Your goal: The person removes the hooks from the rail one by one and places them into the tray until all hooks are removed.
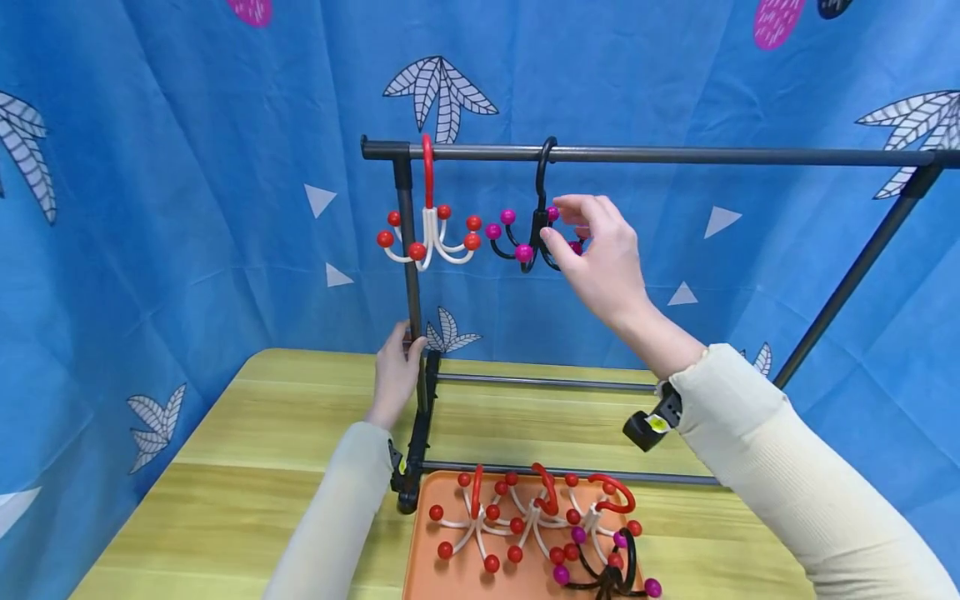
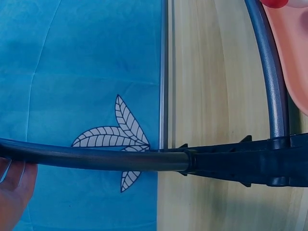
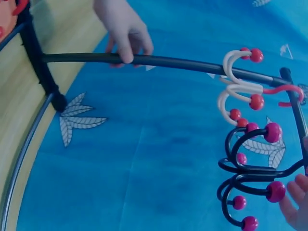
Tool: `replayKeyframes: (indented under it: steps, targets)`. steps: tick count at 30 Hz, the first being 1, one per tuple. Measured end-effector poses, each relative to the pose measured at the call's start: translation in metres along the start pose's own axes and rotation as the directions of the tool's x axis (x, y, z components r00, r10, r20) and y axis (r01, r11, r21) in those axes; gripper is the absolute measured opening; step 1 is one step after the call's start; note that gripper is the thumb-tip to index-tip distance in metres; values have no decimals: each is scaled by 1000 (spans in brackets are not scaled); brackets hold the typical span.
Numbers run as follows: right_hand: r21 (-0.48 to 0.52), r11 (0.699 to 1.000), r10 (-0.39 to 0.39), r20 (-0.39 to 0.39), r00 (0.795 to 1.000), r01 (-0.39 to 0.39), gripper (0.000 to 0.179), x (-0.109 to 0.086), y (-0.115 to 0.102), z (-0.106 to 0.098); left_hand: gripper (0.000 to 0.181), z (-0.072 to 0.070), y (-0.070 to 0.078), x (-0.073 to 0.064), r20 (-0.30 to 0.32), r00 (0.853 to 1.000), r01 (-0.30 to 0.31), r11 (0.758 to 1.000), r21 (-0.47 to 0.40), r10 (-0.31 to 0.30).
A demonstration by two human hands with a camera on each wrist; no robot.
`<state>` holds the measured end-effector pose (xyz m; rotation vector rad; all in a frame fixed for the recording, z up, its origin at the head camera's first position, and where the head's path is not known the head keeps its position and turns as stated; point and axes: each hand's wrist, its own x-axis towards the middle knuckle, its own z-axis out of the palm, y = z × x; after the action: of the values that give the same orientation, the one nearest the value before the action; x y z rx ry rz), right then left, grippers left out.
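Note:
A black hook hanger (image 1: 540, 225) with magenta ball tips hangs from the top bar (image 1: 712, 155) of a dark metal rack. Just right of it is my right hand (image 1: 603, 254), thumb and fingers apart around a gap, next to the magenta balls; the right wrist view shows its fingertips (image 3: 301, 185) beside one ball. To the left on the same bar hangs a white hanger (image 1: 430, 225) with a red hook and red balls. Lower down, my left hand (image 1: 396, 375) grips the rack's left upright pole (image 1: 412, 292), thumb on one side and fingers on the other.
An orange tray (image 1: 415, 575) at the table's front holds three white-and-red hangers (image 1: 477, 512) and a black-and-magenta one (image 1: 611, 579). The rack's lower rails (image 1: 547, 382) cross the wooden table (image 1: 225, 483). A blue patterned curtain (image 1: 262, 208) hangs behind.

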<state>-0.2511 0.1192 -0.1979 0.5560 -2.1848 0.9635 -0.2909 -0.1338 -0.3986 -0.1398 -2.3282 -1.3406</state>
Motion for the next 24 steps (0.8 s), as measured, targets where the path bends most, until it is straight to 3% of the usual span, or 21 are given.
replayKeyframes:
  steps: [5,13,24]
  targets:
    - [1,998,70,55,996,-70,43,14,-4,8,38,-1,0,-1,7,1000,12,1000,8,-12]
    - [18,991,130,30,991,-131,40,31,-10,18,38,0,0,0,11,1000,14,1000,7,-14]
    - [4,995,97,-50,994,-96,18,39,-5,22,37,1,0,-1,5,1000,11,1000,17,-11]
